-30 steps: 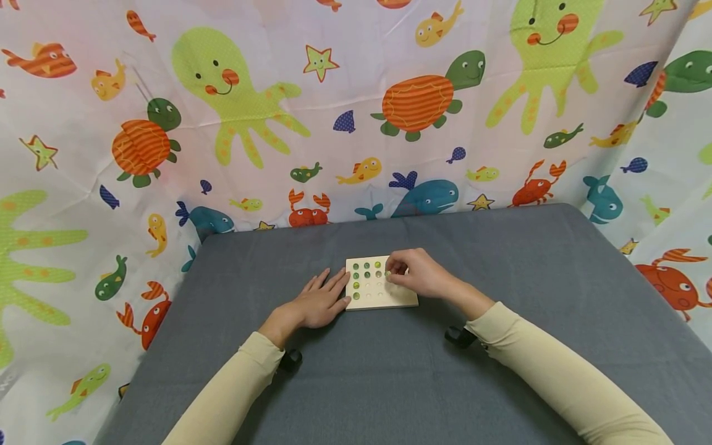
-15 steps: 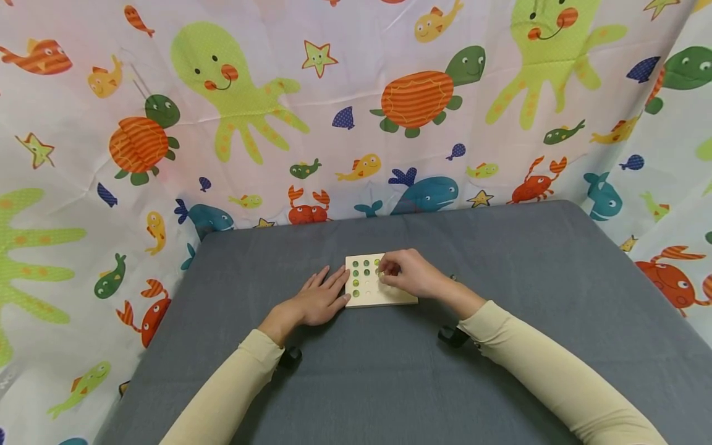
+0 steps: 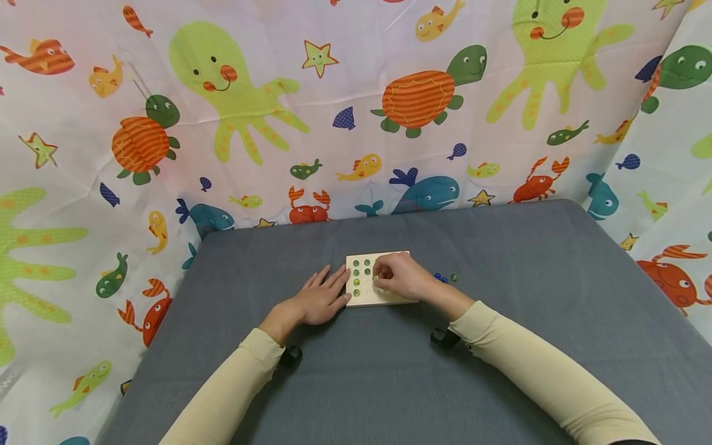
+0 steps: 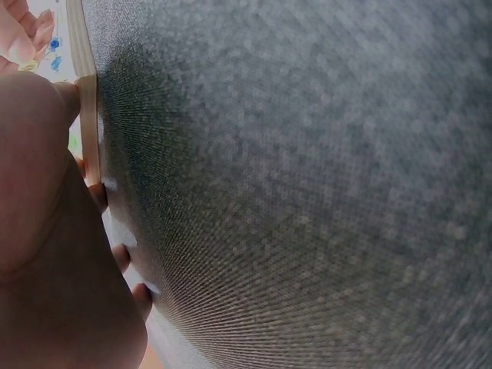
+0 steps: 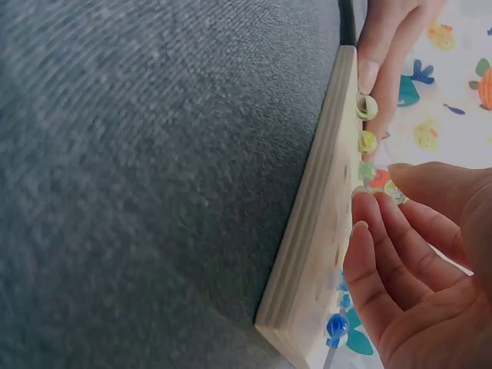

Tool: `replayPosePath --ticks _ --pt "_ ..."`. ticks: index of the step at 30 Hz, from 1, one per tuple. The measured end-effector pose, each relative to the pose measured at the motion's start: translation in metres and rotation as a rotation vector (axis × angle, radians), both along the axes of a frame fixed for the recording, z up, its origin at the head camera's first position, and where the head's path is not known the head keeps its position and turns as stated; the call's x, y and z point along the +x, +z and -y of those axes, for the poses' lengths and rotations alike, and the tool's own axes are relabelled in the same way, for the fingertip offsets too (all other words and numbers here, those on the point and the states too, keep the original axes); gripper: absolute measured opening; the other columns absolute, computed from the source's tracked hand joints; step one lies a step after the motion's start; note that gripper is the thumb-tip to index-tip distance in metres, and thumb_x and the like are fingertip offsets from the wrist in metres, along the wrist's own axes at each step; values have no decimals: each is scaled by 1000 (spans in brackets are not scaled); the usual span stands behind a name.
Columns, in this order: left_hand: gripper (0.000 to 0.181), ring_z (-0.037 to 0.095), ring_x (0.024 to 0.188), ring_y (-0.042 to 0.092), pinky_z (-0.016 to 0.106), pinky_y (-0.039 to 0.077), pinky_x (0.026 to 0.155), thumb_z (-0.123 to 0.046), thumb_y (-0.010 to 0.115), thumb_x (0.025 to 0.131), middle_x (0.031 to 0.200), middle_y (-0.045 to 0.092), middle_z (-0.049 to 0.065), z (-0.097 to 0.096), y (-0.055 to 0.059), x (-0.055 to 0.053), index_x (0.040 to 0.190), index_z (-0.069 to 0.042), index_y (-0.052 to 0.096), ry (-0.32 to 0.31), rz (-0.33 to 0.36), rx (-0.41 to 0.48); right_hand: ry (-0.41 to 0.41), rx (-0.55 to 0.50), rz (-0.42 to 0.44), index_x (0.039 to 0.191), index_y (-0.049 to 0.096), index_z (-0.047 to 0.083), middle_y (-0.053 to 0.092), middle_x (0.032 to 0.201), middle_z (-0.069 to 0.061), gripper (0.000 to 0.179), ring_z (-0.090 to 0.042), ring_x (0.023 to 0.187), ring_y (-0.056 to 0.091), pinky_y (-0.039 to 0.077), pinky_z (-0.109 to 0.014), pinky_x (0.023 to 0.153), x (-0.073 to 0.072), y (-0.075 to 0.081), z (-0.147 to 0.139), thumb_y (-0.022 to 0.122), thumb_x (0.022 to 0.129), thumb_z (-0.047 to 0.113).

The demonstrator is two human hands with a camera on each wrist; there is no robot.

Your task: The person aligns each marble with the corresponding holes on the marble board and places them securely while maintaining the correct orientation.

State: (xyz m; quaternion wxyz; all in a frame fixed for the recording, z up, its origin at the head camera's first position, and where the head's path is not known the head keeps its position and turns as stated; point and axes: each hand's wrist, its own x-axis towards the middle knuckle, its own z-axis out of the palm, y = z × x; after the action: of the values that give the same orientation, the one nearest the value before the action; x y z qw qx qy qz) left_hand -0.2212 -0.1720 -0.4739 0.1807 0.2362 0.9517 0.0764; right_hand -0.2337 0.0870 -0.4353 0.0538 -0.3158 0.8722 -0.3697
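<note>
Clock centred on the board, 12 = curtain (image 3: 328,62) side.

Board (image 3: 364,300): flat on the grey cloth (image 3: 356,383), mid-table. Left column at 9 has four seated marbles (image 3: 356,272); the column beside it has two in its upper hollows, with the lower two bare. Rest of the grid is behind the right hand, can't count it.

Right hand (image 3: 402,275): reaches over the board from 4, thumb and fingertips pinching one greenish marble (image 5: 395,191). Tips sit low, just right of that second column. Can't tell whether the marble touches wood.

Left hand (image 3: 313,307): at 8–9, grasping nothing. Fingers extended, spread, index and thumb against the board's left edge. Reads as a brace.

Spares: two blue marbles (image 3: 441,278) and a loose green one (image 3: 454,277) on the cloth at 3, well apart from the spares-free left edge. More may be behind the wrist.

Step, my read: seating marbles one by one, this one mid-placement, job partly done. Next move calls for centring it over a bare hollow, lowering straight, releasing softly. Neighbours are tight; a knuckle could knock a seated one loose.
</note>
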Motion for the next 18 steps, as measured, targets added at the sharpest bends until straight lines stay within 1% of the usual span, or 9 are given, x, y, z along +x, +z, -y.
replayPosePath --ticks 4,10,18 --pt "68 29 158 -4 54 1 125 -57 28 109 172 4 -8 0 0 0 167 -27 6 3 5 -1 -7 9 18 97 73 4 70 82 0 7 -9 71 61 51 -28 67 -1 -3 3 76 91 6" --pt "68 28 158 -4 53 2 125 -57 26 109 172 3 -8 0 1 0 166 -27 5 2 6 -8 -7 20 16 98 74 3 71 82 -1 7 -9 71 61 51 -28 68 -2 -5 8 76 91 5" --pt "67 29 158 -3 54 2 125 -55 28 110 173 6 -6 0 3 2 167 -26 7 4 9 11 -21 81 -23 97 74 4 70 82 -1 6 -9 71 60 51 -29 70 -1 -5 15 74 92 5"
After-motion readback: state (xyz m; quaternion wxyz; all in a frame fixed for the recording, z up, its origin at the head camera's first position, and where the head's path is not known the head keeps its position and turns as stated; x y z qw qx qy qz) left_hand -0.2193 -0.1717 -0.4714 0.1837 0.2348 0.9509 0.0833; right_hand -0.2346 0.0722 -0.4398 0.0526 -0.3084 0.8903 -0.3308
